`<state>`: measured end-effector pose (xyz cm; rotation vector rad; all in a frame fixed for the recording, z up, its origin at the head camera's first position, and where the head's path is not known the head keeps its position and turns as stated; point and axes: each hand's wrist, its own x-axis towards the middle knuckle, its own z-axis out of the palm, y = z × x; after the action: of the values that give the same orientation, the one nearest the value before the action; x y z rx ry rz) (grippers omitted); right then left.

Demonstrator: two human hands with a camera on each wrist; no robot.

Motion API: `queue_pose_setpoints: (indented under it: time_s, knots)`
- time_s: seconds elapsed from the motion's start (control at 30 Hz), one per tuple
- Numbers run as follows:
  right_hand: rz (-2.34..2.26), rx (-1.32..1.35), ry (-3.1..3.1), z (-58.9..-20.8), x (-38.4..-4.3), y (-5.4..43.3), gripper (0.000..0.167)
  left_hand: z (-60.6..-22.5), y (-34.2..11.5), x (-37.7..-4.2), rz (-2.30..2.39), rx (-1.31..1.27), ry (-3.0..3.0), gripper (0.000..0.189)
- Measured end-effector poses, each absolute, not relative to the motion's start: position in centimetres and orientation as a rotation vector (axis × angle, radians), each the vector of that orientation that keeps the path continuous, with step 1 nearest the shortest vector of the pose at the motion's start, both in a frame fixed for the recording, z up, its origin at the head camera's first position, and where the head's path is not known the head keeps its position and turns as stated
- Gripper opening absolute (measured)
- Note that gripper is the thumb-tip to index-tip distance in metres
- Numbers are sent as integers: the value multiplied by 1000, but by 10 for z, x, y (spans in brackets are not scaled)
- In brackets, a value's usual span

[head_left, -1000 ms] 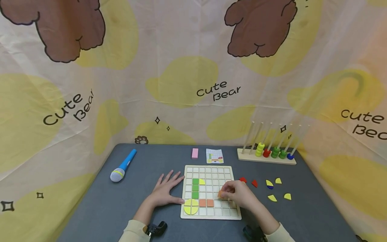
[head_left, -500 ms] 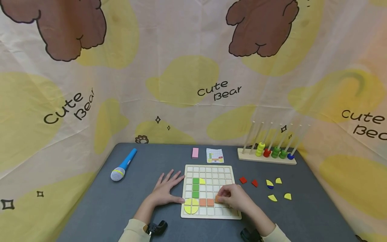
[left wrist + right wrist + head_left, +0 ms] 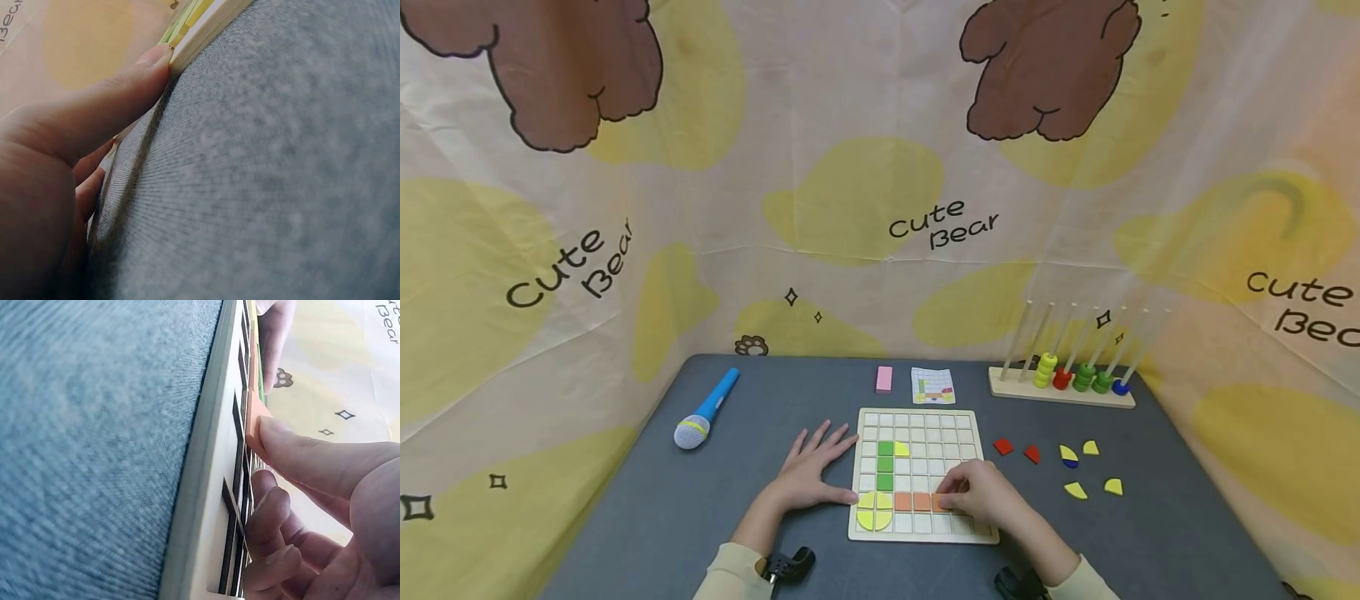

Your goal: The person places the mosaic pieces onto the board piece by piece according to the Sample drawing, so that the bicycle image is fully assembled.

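A wooden grid board [image 3: 958, 423] lies on the table. My left hand [image 3: 808, 477] rests at its left side, fingers spread, its thumb and a fingertip at the edge. In the left wrist view the thumb [image 3: 134, 90] presses the board's rim. With thumb and fingers my right hand [image 3: 981, 492] pinches an orange square tile [image 3: 255, 428], slightly tilted in the right wrist view. The tile sits at the end of a row after two orange tiles [image 3: 912, 502]. Green tiles [image 3: 885, 467], a yellow quarter-round tile [image 3: 902, 450] and a yellow circle [image 3: 874, 512] of quarter pieces fill other cells.
Right of the board lie two red tiles [image 3: 1003, 447] and several yellow quarter pieces [image 3: 1076, 492], one partly blue. Behind stand a bead rack [image 3: 1060, 392], a pattern card [image 3: 933, 387] and a pink block [image 3: 883, 380]. A blue toy microphone [image 3: 706, 410] lies at left.
My right hand has moved slightly left and toward me, bringing the orange tile down from above the grid into line with the two orange tiles. The left hand has stayed still.
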<state>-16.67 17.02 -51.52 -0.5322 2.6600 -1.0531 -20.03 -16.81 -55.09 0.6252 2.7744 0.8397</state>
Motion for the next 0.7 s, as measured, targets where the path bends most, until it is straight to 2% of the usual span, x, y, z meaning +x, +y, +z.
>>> queue_pose_setpoints:
  time_s: [0.37,0.7]
  knots:
    - [-1080,-467,2676,-517,-166,170,15,-552,-167,-200,824,611,2777,102]
    - [-1122,-384,2694,-505,-167,185,11,-553,-167,-202,827,604,2779,103]
